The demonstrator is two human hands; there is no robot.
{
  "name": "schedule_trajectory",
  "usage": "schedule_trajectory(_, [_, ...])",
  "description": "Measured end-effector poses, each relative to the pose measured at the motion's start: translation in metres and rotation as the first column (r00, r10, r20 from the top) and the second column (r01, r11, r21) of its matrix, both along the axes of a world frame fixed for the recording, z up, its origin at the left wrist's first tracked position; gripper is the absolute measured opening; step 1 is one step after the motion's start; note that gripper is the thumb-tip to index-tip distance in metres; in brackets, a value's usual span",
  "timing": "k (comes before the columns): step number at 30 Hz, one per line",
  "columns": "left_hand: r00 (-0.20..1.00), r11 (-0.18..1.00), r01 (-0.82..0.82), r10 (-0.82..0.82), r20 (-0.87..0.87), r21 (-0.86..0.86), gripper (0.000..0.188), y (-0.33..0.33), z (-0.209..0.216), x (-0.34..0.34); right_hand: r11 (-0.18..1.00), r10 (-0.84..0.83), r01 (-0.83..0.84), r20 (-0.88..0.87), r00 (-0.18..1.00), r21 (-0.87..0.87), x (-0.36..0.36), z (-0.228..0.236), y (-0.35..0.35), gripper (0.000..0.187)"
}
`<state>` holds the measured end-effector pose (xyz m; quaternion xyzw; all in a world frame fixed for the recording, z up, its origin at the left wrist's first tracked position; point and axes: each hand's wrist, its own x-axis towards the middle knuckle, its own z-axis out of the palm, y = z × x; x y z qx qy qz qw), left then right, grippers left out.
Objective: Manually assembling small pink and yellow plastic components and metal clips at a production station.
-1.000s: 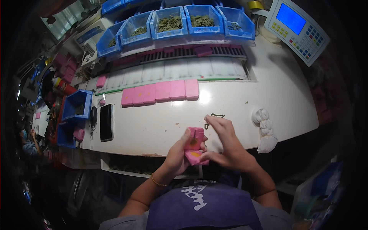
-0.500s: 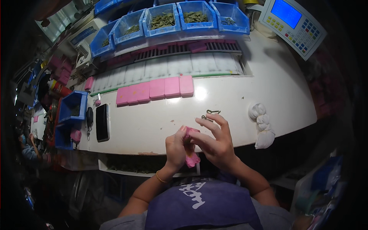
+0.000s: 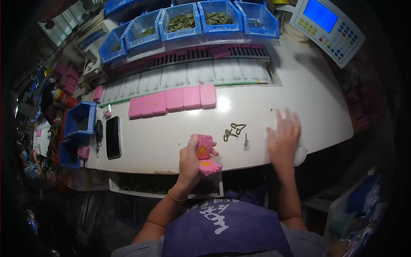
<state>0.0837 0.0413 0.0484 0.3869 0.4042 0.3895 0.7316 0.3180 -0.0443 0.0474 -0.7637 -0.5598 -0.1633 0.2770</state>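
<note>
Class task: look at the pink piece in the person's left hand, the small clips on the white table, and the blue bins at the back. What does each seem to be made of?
Pink piece: likely moulded plastic, matte, uniform colour, held in the left hand.
Small clips: probably bent metal wire, thin and dull brass-toned.
Blue bins: apparently rigid plastic, slightly translucent walls.

A small pink case [image 3: 204,155], hinged open, is held at the near edge of the white desk [image 3: 171,137]. Its upper half stands nearly upright, its lower half juts out toward 5 o'clock; both show yellow-orange patches inside. Small bent metal clips [image 3: 233,130] lie flat on the desk at 2 o'clock from the case, near but apart from it.
</note>
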Motion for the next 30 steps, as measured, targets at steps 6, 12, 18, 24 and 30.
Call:
schedule_trajectory(6, [0.998, 0.998, 0.057, -0.057, -0.013, 0.032, 0.052, 0.001, -0.004, -0.003, 0.915, -0.251, 0.19, -0.134, 0.959, -0.357, 0.038, 0.012, -0.027, 0.047])
schedule_trajectory(12, [0.985, 0.988, 0.156, -0.157, -0.075, -0.019, 0.054, 0.001, 0.004, -0.001, 0.787, 0.582, -0.578, 0.055, 0.812, 0.216, -0.032, 0.023, -0.012, 0.037])
schedule_trajectory(18, [0.995, 0.995, 0.091, -0.089, -0.044, 0.046, 0.055, -0.01, -0.001, 0.0, 0.566, 0.821, -0.821, 0.032, 0.569, 0.074, -0.047, 0.028, 0.02, 0.042])
schedule_trajectory(24, [0.969, 0.973, 0.17, -0.136, -0.205, 0.154, 0.055, -0.02, 0.009, -0.009, 0.611, 0.758, -0.788, -0.338, 0.557, 0.071, -0.042, 0.043, 0.02, 0.056])
schedule_trajectory(30, [0.987, 0.907, 0.047, 0.024, -0.162, 0.418, 0.054, -0.014, 0.005, -0.006, 0.442, 0.756, -0.89, -0.579, 0.304, 0.11, -0.06, 0.043, -0.011, 0.058])
